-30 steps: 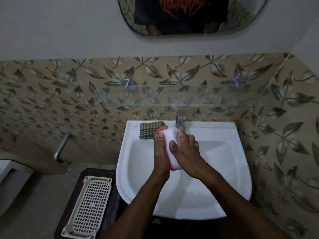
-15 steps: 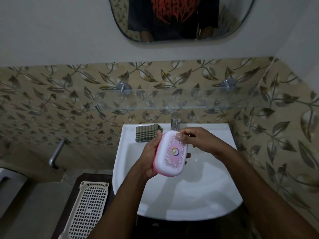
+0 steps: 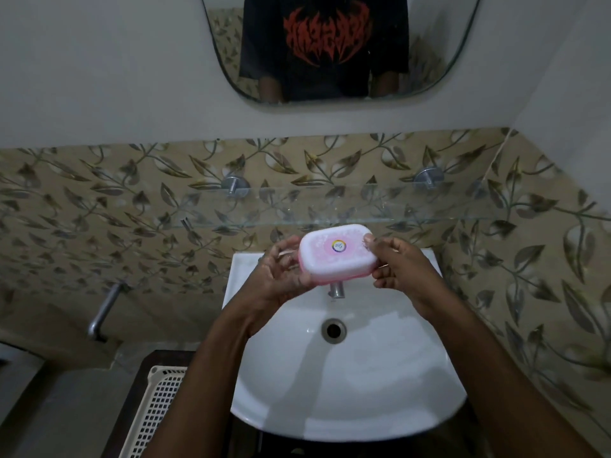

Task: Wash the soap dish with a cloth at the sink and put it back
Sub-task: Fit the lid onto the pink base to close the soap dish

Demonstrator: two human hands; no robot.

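While both hands raise it above the back of the sink [image 3: 347, 385], the soap dish [image 3: 338, 252] lies lid-up and nearly level, just below the glass shelf [image 3: 429, 206] at 12 o'clock. The left hand [image 3: 281, 276] cups its 9 o'clock end, fingers curled beneath; the right hand [image 3: 401, 271] pinches the 3 o'clock end, thumb on the lid. Gripping both ends probably steadies a wet, slippery case on its way to the shelf. The tap [image 3: 336, 289] shows just under the dish, with the drain [image 3: 334, 329] toward 6 o'clock in the white basin. Leaf-patterned tiles [image 3: 99, 209] line the walls, a mirror [image 3: 340, 47] hangs above, and a slotted plastic tray [image 3: 155, 411] lies at 7 o'clock. No cloth is visible.
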